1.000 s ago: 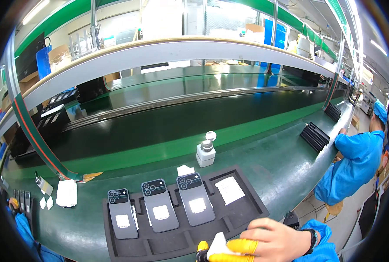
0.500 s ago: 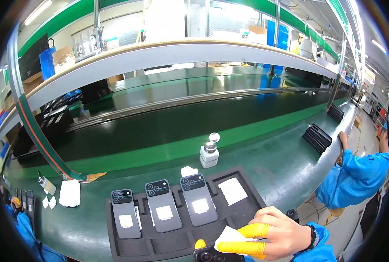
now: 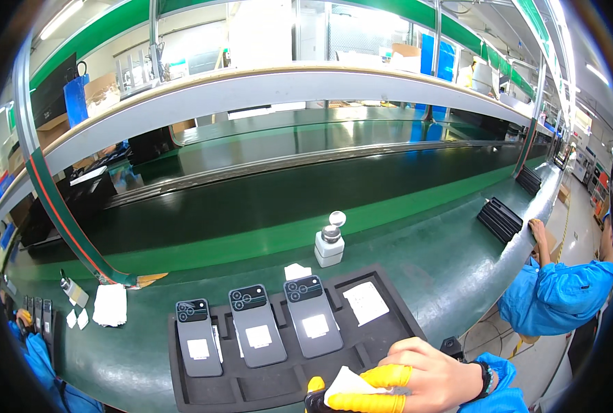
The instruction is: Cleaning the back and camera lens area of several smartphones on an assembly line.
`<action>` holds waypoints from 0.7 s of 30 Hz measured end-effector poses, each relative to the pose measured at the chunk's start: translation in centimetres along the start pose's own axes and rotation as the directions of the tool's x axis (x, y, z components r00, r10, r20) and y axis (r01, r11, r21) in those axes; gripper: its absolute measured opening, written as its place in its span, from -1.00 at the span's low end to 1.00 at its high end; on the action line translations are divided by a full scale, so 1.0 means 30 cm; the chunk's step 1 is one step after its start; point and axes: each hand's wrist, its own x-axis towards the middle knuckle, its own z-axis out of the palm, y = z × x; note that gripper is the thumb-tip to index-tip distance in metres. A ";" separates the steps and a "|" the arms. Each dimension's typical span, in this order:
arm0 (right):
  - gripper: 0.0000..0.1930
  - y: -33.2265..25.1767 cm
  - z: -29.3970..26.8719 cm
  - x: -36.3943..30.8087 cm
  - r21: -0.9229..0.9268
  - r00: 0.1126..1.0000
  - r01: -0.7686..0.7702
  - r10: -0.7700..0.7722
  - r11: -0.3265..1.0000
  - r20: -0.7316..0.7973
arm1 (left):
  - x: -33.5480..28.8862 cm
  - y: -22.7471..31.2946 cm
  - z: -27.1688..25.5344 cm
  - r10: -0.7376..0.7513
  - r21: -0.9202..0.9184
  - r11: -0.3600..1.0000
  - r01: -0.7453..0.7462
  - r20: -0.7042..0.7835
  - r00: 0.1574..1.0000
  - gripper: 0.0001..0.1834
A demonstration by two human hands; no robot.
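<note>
My right hand [image 3: 434, 377], with yellow finger cots on its fingers, pinches a folded white wiping cloth [image 3: 343, 383]. The cloth presses on a dark phone [image 3: 313, 402] at the lower edge, which is mostly hidden by the hand and cut off by the picture. Of my left hand [image 3: 315, 383] only a yellow-covered fingertip shows, gripping the phone's far edge. Just beyond is a black tray [image 3: 265, 385] carrying three grey phones [image 3: 257, 330], camera side up, each with a white label. A white paper [image 3: 366, 303] lies in its right compartment.
A white pump bottle [image 3: 329, 249] stands behind the tray. To the left are a folded white cloth [image 3: 110, 305] and a small bottle [image 3: 74, 292]. A conveyor belt [image 3: 251, 206] runs across. Black trays [image 3: 500, 219] and a person in blue [image 3: 561, 296] are at right.
My right hand and the cloth have moved slightly left and down over the phone, covering more of its camera area. The person at right has shifted an arm.
</note>
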 end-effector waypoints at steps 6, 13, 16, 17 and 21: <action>-0.60 0.008 0.025 0.012 -0.124 0.997 0.040 -0.031 0.991 0.075 | 0.009 0.053 0.004 -0.025 -0.031 0.999 0.025 0.017 1.000 -0.42; -0.55 0.033 0.009 -0.016 -0.215 0.987 -0.115 0.136 0.970 0.085 | 0.007 0.071 0.003 -0.039 -0.070 0.997 0.041 0.021 0.999 -0.42; -0.56 0.034 0.009 -0.017 -0.240 0.985 -0.118 0.145 0.963 0.098 | 0.008 0.065 -0.009 -0.047 -0.084 0.995 0.049 0.025 0.999 -0.42; -0.56 0.034 0.011 -0.017 -0.240 0.985 -0.117 0.144 0.964 0.098 | 0.008 0.058 -0.014 -0.049 -0.088 0.995 0.051 0.026 0.998 -0.42; -0.58 0.038 0.016 -0.020 -0.211 0.985 -0.139 0.158 0.968 0.076 | 0.015 0.066 0.001 -0.061 -0.107 0.992 0.064 0.033 0.998 -0.42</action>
